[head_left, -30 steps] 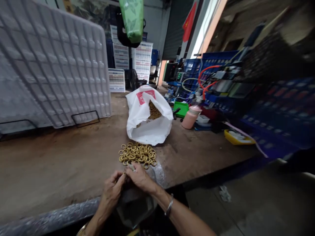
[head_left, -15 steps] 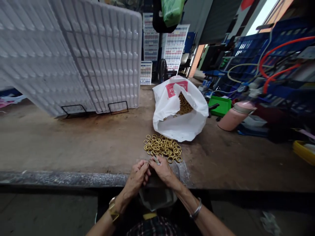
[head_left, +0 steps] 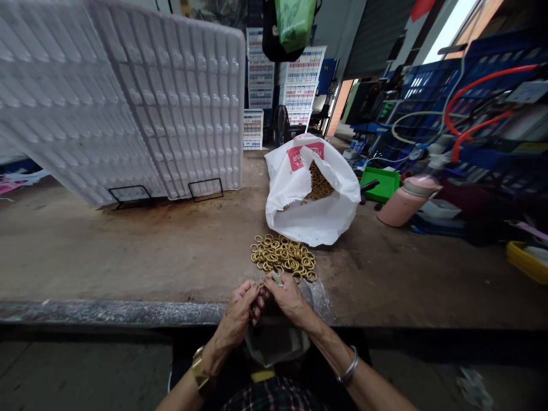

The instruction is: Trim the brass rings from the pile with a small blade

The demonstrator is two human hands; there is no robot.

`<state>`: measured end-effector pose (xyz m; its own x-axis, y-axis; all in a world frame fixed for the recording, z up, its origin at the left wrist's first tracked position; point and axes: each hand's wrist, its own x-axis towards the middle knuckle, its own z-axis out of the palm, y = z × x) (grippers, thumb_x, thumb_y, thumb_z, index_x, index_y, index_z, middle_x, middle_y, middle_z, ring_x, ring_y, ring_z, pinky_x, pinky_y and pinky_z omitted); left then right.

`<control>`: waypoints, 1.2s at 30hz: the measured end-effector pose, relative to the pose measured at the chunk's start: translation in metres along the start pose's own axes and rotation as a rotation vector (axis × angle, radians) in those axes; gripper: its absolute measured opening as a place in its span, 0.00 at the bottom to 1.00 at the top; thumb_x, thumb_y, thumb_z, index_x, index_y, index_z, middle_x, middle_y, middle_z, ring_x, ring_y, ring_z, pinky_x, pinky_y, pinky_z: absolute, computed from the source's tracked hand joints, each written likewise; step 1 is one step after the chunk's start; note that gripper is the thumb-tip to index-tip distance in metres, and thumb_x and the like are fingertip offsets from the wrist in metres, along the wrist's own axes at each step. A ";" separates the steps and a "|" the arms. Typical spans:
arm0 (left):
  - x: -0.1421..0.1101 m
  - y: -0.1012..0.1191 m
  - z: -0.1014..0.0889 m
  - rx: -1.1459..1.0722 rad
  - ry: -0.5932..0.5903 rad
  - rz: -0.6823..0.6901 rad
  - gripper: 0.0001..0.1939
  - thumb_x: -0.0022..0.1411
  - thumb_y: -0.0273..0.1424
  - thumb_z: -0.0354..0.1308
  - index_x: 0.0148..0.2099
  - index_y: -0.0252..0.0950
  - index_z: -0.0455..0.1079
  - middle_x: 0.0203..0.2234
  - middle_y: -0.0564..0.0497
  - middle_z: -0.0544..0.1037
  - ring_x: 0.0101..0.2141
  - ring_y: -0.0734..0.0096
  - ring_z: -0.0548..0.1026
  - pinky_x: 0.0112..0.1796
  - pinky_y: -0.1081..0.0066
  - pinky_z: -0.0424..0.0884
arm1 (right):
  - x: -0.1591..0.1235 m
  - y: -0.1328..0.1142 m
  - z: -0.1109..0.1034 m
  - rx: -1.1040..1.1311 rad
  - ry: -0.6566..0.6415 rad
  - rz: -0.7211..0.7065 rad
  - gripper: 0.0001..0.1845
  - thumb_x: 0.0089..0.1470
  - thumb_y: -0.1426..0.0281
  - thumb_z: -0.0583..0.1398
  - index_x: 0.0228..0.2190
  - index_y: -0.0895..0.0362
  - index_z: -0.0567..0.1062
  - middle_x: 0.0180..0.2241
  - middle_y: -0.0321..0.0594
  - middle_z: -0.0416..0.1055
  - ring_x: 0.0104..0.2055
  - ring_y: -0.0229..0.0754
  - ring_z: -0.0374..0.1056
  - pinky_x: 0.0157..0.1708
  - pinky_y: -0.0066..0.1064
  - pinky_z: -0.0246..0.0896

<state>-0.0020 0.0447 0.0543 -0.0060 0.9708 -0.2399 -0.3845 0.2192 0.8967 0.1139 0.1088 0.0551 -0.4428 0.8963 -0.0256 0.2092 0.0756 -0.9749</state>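
My left hand [head_left: 242, 303] is closed, its thumb and forefinger pinching a brass-coloured ring [head_left: 261, 286], of which only a sliver shows. Close beside it, my right hand [head_left: 287, 298] is closed round a small tool [head_left: 277, 278] with a pale body and a dark tip; its exact kind is unclear. Both hands meet at the table's front edge. Just beyond them lies a loose pile of brass-coloured rings [head_left: 282, 254]. Behind the pile, a white plastic bag [head_left: 317, 220] lies open with many more rings inside.
Ribbed white plastic trays [head_left: 184, 103] stand upright in black wire holders [head_left: 206, 189] at the left. To the right are a green tray [head_left: 382, 184], a pink bottle [head_left: 405, 204] and a yellow tray [head_left: 527, 262]. White crates [head_left: 297, 97] are stacked behind the table [head_left: 128, 257].
My hands have drawn slightly apart, the right one shifting a little right with the tool. A bit of ring now shows at the left fingertips. The view has shifted slightly.
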 end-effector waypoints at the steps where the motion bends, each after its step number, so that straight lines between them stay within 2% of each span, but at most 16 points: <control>1: -0.001 0.000 0.000 -0.015 -0.002 0.001 0.16 0.56 0.43 0.53 0.29 0.34 0.62 0.18 0.58 0.65 0.13 0.85 0.57 0.14 0.82 0.52 | 0.000 -0.001 0.000 -0.017 0.009 -0.002 0.13 0.49 0.65 0.51 0.18 0.57 0.64 0.17 0.31 0.61 0.22 0.33 0.58 0.24 0.24 0.53; 6: -0.002 0.000 -0.003 -0.023 0.028 0.021 0.16 0.55 0.44 0.54 0.29 0.35 0.60 0.18 0.58 0.66 0.14 0.85 0.58 0.14 0.82 0.53 | -0.002 0.006 0.001 -0.277 0.083 -0.043 0.11 0.50 0.68 0.49 0.20 0.57 0.65 0.18 0.33 0.62 0.22 0.35 0.58 0.25 0.25 0.51; 9: -0.001 0.000 -0.004 0.004 0.049 0.031 0.17 0.55 0.44 0.53 0.29 0.35 0.60 0.18 0.58 0.65 0.14 0.85 0.58 0.14 0.82 0.53 | -0.007 0.010 0.002 -0.471 0.022 -0.117 0.09 0.50 0.71 0.49 0.22 0.56 0.66 0.19 0.34 0.64 0.22 0.35 0.58 0.24 0.24 0.49; 12: 0.000 0.000 -0.004 0.040 0.070 0.045 0.18 0.55 0.45 0.53 0.28 0.34 0.60 0.18 0.58 0.65 0.14 0.84 0.58 0.14 0.82 0.53 | -0.012 0.011 0.003 -0.592 -0.052 -0.128 0.08 0.47 0.76 0.50 0.24 0.55 0.68 0.21 0.35 0.68 0.23 0.34 0.60 0.24 0.24 0.48; 16: 0.000 -0.002 -0.005 0.087 0.098 0.051 0.18 0.54 0.47 0.53 0.29 0.35 0.60 0.18 0.58 0.64 0.15 0.84 0.58 0.15 0.82 0.52 | -0.014 0.010 0.005 -0.712 -0.097 -0.147 0.11 0.43 0.79 0.51 0.28 0.55 0.69 0.26 0.36 0.72 0.27 0.35 0.64 0.26 0.24 0.48; 22: -0.002 -0.005 -0.008 0.089 0.151 0.028 0.18 0.54 0.46 0.52 0.29 0.36 0.59 0.17 0.59 0.65 0.14 0.84 0.58 0.15 0.82 0.52 | -0.013 0.003 0.006 -0.783 -0.145 -0.113 0.13 0.40 0.80 0.50 0.29 0.56 0.69 0.25 0.37 0.71 0.26 0.36 0.63 0.26 0.25 0.47; 29: -0.001 -0.007 -0.011 -0.021 0.100 0.030 0.16 0.55 0.44 0.53 0.31 0.36 0.60 0.19 0.57 0.66 0.15 0.83 0.60 0.15 0.82 0.53 | -0.013 -0.003 0.007 -0.772 -0.178 -0.080 0.14 0.41 0.80 0.49 0.30 0.57 0.69 0.26 0.37 0.70 0.27 0.36 0.63 0.27 0.25 0.47; 36: -0.003 -0.008 -0.010 -0.004 0.159 0.026 0.17 0.55 0.45 0.53 0.30 0.35 0.60 0.18 0.58 0.66 0.15 0.84 0.60 0.15 0.82 0.54 | -0.016 -0.006 0.011 -0.799 -0.129 -0.042 0.13 0.41 0.80 0.50 0.30 0.57 0.68 0.26 0.38 0.70 0.28 0.36 0.63 0.27 0.24 0.47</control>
<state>-0.0079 0.0393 0.0446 -0.1623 0.9484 -0.2724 -0.3856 0.1932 0.9022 0.1106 0.0890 0.0587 -0.5509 0.8320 -0.0647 0.7281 0.4413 -0.5246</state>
